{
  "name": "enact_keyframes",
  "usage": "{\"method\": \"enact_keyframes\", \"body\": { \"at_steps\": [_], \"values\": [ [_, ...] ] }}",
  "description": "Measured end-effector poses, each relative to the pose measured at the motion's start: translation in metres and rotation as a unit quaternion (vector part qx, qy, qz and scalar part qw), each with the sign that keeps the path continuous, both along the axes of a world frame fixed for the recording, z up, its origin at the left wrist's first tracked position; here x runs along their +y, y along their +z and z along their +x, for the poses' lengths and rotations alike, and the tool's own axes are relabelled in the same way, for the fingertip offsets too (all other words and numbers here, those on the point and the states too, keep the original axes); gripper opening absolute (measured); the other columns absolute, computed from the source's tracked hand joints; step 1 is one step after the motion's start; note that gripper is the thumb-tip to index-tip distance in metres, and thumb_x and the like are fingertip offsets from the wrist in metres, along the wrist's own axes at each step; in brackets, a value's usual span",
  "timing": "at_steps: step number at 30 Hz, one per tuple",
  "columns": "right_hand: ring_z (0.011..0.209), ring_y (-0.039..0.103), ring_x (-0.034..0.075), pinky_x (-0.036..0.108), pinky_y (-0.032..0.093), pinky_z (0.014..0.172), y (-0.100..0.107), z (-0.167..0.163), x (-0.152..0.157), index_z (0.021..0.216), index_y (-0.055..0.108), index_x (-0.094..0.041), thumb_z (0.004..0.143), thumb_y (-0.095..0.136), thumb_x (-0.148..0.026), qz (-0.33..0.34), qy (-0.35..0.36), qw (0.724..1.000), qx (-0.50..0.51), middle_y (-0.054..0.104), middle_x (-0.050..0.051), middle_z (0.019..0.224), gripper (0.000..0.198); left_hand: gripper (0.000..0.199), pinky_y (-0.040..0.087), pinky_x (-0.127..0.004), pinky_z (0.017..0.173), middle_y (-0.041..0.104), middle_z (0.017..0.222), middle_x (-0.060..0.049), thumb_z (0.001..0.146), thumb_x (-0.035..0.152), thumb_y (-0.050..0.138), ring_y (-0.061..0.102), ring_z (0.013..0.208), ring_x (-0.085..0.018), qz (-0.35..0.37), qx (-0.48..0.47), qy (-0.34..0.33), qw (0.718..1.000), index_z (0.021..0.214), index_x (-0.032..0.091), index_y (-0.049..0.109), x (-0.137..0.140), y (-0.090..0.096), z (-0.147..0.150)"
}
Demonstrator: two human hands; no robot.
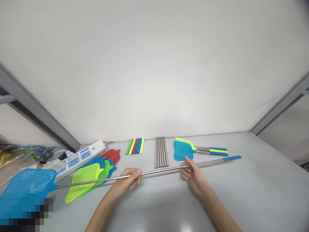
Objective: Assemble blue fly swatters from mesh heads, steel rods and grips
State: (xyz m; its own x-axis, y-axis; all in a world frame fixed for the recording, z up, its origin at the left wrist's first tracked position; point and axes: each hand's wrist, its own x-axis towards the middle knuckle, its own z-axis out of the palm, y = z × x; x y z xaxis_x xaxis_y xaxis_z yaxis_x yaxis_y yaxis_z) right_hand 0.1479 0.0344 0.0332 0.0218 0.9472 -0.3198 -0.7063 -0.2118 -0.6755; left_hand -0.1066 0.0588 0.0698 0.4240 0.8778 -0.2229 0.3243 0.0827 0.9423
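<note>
A long fly swatter (159, 170) with a blue mesh head at the far left and a blue grip at the right is held level above the table. Its thin metal rod is extended. My left hand (127, 182) pinches the rod left of centre, thumb on top. Farther right, my right hand (193, 175) has its fingers curled round the same rod. Several metal rods (161, 153) lie side by side just behind it. Near my right hand rest several shorter fly swatters (183, 150) with blue and yellow heads.
Loose swatter heads (84, 178) in yellow, green, blue and red lie at the left. Behind them stands a white power strip (82, 158) with plugs in it. Several coloured grips (135, 146) lie in a row near the wall (154, 80). Metal posts flank the table (241, 193).
</note>
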Motion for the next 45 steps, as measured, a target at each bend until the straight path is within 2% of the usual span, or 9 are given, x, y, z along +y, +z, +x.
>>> {"method": "enact_keyframes", "body": {
  "at_steps": [4, 7, 17, 21, 26, 30, 33, 38, 45],
  "values": [
    [0.037, 0.018, 0.003, 0.019, 0.018, 0.039, -0.002, -0.03, -0.014, 0.069, 0.04, -0.019, 0.074, 0.051, -0.032, 0.052, 0.188, 0.979, -0.05, 0.025, -0.008, 0.047, 0.018, 0.039, 0.027, -0.02, 0.048, 0.032, 0.038, 0.006, 0.079, 0.042, 0.036, 0.03, 0.04, -0.007, -0.019, -0.025, -0.061, 0.998, 0.056, 0.014, 0.052, -0.011, -0.008, 0.028],
    [0.037, 0.024, 0.004, 0.019, 0.021, 0.04, -0.002, -0.037, -0.02, 0.079, 0.044, -0.02, 0.077, 0.048, -0.031, 0.073, 0.247, 0.964, -0.061, 0.031, -0.007, 0.048, 0.012, 0.042, 0.027, -0.021, 0.047, 0.032, 0.036, 0.006, 0.08, 0.043, 0.033, 0.028, 0.037, -0.007, -0.036, -0.068, -0.078, 0.994, 0.055, 0.014, 0.051, -0.018, -0.019, 0.047],
    [0.05, 0.045, 0.009, 0.021, 0.029, 0.045, 0.006, -0.027, -0.017, 0.082, 0.057, -0.012, 0.076, 0.047, -0.033, 0.077, 0.222, 0.968, -0.086, 0.051, 0.003, 0.062, 0.024, 0.042, 0.028, -0.021, 0.047, 0.034, 0.035, 0.005, 0.078, 0.045, 0.036, 0.03, 0.037, -0.007, -0.038, -0.115, -0.029, 0.992, 0.054, 0.014, 0.052, -0.016, -0.031, 0.054],
    [0.05, 0.044, 0.009, 0.021, 0.029, 0.045, 0.004, -0.016, -0.013, 0.081, 0.059, -0.013, 0.072, 0.051, -0.035, 0.047, 0.173, 0.981, -0.081, 0.05, 0.002, 0.059, 0.025, 0.036, 0.025, -0.021, 0.043, 0.035, 0.038, 0.006, 0.078, 0.045, 0.037, 0.03, 0.038, -0.007, -0.038, -0.169, 0.064, 0.983, 0.066, 0.014, 0.053, -0.012, -0.033, 0.046],
    [0.048, 0.039, 0.009, 0.022, 0.028, 0.046, 0.0, 0.001, -0.005, 0.071, 0.059, -0.013, 0.071, 0.052, -0.032, 0.057, 0.073, 0.993, -0.07, 0.044, -0.001, 0.05, 0.02, 0.034, 0.025, -0.021, 0.044, 0.035, 0.04, 0.006, 0.077, 0.044, 0.037, 0.032, 0.04, -0.008, -0.019, -0.256, 0.198, 0.946, 0.071, 0.015, 0.052, -0.004, -0.035, 0.033],
    [0.047, 0.036, 0.01, 0.024, 0.028, 0.047, 0.0, 0.008, -0.002, 0.065, 0.057, -0.015, 0.071, 0.052, -0.032, 0.071, 0.039, 0.995, -0.061, 0.039, -0.001, 0.046, 0.019, 0.038, 0.026, -0.022, 0.046, 0.037, 0.04, 0.004, 0.077, 0.045, 0.035, 0.033, 0.041, -0.009, -0.01, -0.275, 0.235, 0.932, 0.068, 0.013, 0.054, -0.001, -0.04, 0.028],
    [0.046, 0.034, 0.009, 0.024, 0.027, 0.047, 0.001, 0.008, -0.003, 0.062, 0.055, -0.015, 0.072, 0.05, -0.03, 0.08, 0.047, 0.995, -0.04, 0.036, -0.002, 0.046, 0.018, 0.038, 0.027, -0.023, 0.048, 0.038, 0.039, 0.004, 0.078, 0.043, 0.035, 0.034, 0.042, -0.01, 0.009, -0.238, 0.217, 0.947, 0.07, 0.013, 0.056, -0.002, -0.043, 0.028],
    [0.047, 0.035, 0.009, 0.023, 0.026, 0.048, 0.002, 0.006, -0.005, 0.062, 0.054, -0.015, 0.074, 0.047, -0.027, 0.097, 0.07, 0.992, -0.036, 0.034, -0.003, 0.049, 0.019, 0.045, 0.031, -0.024, 0.056, 0.04, 0.041, 0.003, 0.08, 0.042, 0.03, 0.037, 0.045, -0.01, 0.02, -0.165, 0.109, 0.98, 0.064, 0.012, 0.06, -0.012, -0.041, 0.037],
    [0.046, 0.036, 0.009, 0.023, 0.027, 0.047, 0.002, -0.002, -0.008, 0.063, 0.055, -0.014, 0.072, 0.05, -0.031, 0.115, 0.117, 0.982, -0.097, 0.037, -0.002, 0.048, 0.02, 0.049, 0.033, -0.024, 0.056, 0.044, 0.044, 0.001, 0.081, 0.044, 0.028, 0.041, 0.047, -0.011, 0.016, -0.119, 0.009, 0.993, 0.061, 0.013, 0.06, -0.024, -0.036, 0.046]
  ]
}}
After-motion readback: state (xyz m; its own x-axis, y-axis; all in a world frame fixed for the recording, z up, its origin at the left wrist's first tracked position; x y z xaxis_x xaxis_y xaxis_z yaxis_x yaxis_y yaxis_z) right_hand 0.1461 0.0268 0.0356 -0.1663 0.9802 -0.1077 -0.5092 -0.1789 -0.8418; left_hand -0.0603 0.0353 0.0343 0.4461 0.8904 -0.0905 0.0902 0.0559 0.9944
